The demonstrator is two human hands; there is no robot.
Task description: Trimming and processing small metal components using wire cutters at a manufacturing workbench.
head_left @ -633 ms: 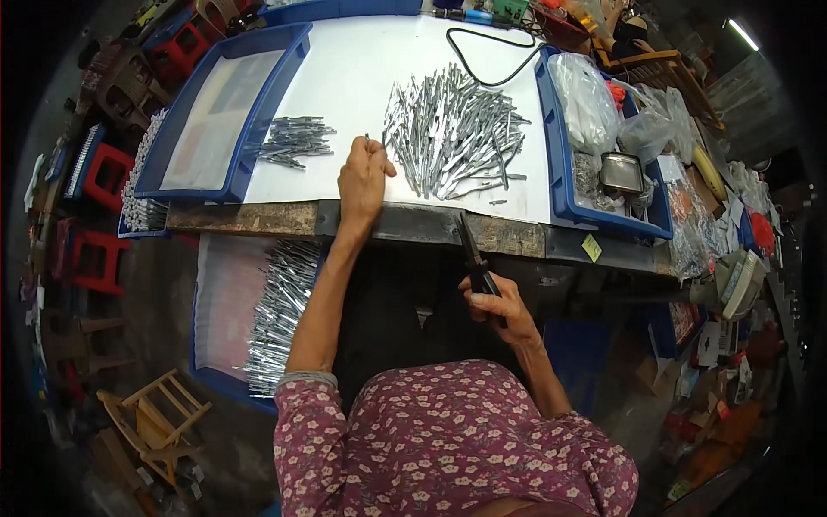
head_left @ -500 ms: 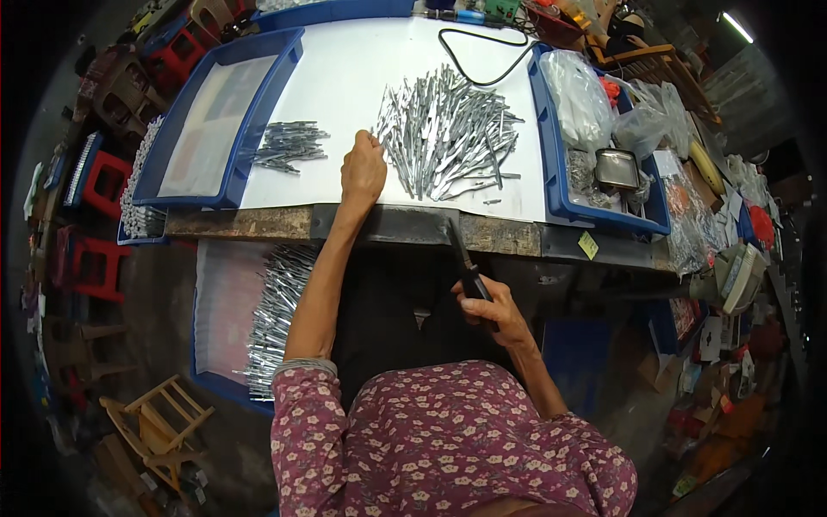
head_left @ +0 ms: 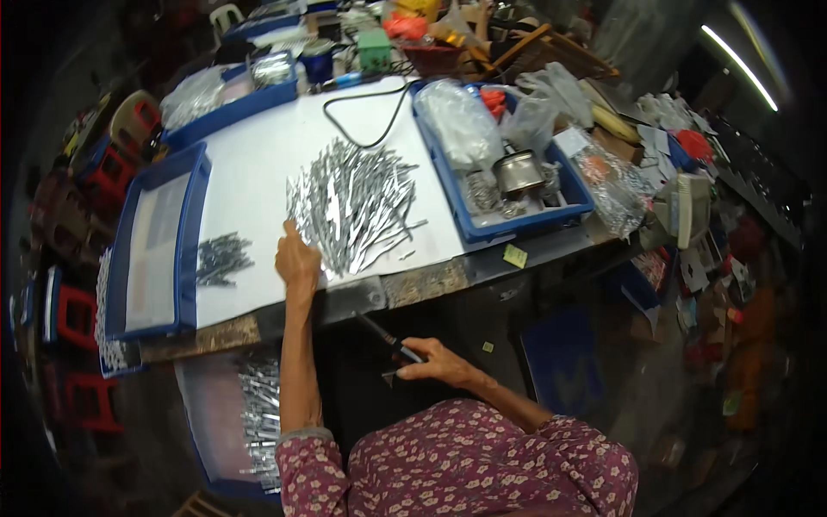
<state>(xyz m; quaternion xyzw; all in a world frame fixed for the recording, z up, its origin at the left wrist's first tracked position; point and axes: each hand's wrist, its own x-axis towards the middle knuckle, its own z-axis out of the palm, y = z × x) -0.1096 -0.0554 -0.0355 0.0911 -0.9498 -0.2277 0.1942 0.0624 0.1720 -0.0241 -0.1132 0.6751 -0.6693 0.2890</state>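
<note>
My left hand (head_left: 298, 258) is at the left edge of a large heap of slim silver metal pieces (head_left: 357, 207) on the white-covered table. Its fingers are drawn together, and what they pinch, if anything, is too small to tell. In front of the table edge, my right hand (head_left: 436, 363) is wrapped round a slim tool with a black handle (head_left: 398, 347). The tool's thin shaft points up and left toward the table's edge; its exact kind is unclear. A smaller bunch of similar metal pieces (head_left: 223, 258) lies to the left, beside a blue tray.
The blue tray (head_left: 188, 274) stands at the table's left end. At right, a blue bin (head_left: 482, 231) holds plastic bags and a metal tin (head_left: 519, 172). A black cord (head_left: 369, 145) loops behind the heap. Below the table, another container holds silver pieces (head_left: 261, 418).
The view has swung right and tilted upward, so the table now slants and more of its far side shows. My left hand remains by the heap; my right hand still grips the tool.
</note>
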